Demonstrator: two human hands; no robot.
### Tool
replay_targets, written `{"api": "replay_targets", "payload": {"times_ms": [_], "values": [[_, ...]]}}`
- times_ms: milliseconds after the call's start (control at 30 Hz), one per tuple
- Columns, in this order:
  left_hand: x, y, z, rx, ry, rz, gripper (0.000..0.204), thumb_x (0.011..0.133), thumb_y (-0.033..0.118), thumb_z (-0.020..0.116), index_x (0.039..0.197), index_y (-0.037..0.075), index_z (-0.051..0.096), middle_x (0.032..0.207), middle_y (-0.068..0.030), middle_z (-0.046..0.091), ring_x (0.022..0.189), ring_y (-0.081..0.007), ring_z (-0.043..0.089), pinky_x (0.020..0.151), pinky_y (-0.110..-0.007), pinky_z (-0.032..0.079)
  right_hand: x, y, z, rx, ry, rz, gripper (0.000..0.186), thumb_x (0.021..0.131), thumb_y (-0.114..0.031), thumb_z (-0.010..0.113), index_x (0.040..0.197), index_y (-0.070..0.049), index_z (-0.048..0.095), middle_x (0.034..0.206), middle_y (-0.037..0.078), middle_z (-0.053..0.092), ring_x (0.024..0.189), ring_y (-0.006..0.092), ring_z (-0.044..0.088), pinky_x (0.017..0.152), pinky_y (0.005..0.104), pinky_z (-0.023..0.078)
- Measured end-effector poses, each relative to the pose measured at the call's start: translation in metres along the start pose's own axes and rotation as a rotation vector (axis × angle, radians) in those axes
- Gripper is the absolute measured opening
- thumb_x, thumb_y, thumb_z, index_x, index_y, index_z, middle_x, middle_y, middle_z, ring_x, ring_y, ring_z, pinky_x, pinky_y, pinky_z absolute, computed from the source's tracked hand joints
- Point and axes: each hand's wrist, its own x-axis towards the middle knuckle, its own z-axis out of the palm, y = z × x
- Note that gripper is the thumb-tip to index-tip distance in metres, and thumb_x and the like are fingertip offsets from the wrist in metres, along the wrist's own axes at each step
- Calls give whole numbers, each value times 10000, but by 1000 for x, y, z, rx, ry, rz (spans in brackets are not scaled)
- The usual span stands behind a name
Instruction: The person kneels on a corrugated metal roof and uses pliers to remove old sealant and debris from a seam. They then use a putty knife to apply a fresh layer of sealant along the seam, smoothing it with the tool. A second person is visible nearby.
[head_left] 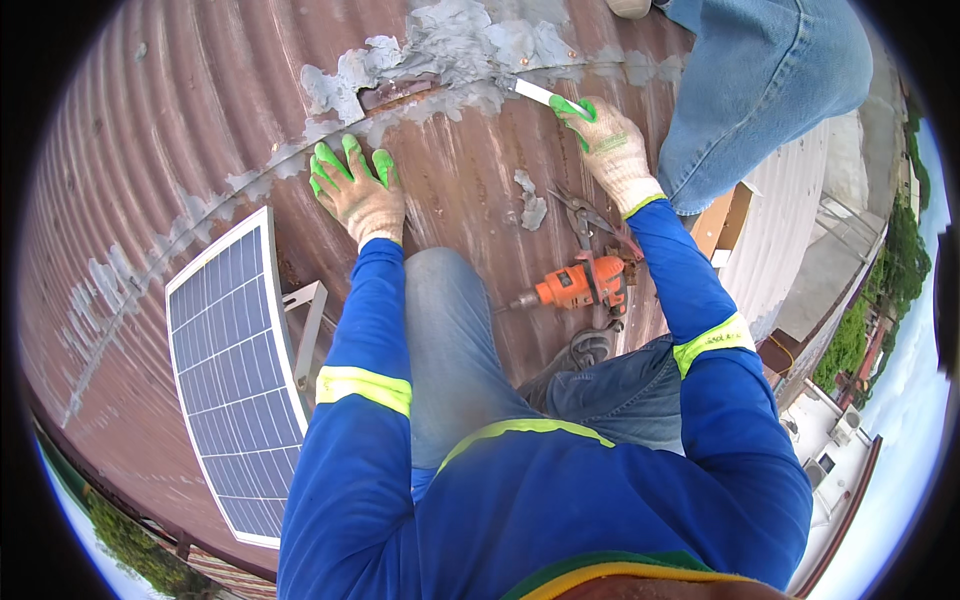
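Note:
My left hand (355,190), in a white glove with green fingertips, rests with fingers spread on the rusty corrugated roof (450,175), just below a seam smeared with grey sealant. My right hand (610,150), gloved alike, grips a white flat tool (535,92), perhaps a scraper, whose grey tip touches the seam beside a thick patch of sealant (450,40). Between my arms lie an orange drill (568,288) and metal snips (580,220), with a loose grey lump of sealant (530,200) nearby.
A small solar panel (230,370) on a bracket stands at my left. Another person's jeaned leg (760,80) is close at upper right. An open cardboard box (725,225) sits right of my arm. The roof's edge, trees and white units below show at far right.

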Motion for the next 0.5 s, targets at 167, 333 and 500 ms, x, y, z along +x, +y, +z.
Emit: {"api": "replay_targets", "payload": {"times_ms": [167,333,500], "values": [[0,-1,3,6,17,-5,610,1050,520,600,1552,175,572,1725,-258,289,1570,-497,296,1282,-643,241,3,-27,-22,260,92,136,468,981,-119,654,1415,-295,659,1176,85,650,998,333,708,820,447,613],[0,-1,2,-22,35,0,601,1053,507,593,1555,178,570,1714,-266,311,1571,-500,296,1286,-644,236,37,-89,-15,449,-33,285,434,1061,-263,567,1492,-239,612,1199,162,648,1026,407,703,873,505,597],[1,0,0,-23,23,-1,607,1061,512,573,1555,158,569,1711,-280,315,1582,-502,282,1292,-638,230,47,-152,-7,899,45,513,545,1017,-196,648,1554,-162,556,1313,233,630,1172,461,651,1006,527,550]]}}
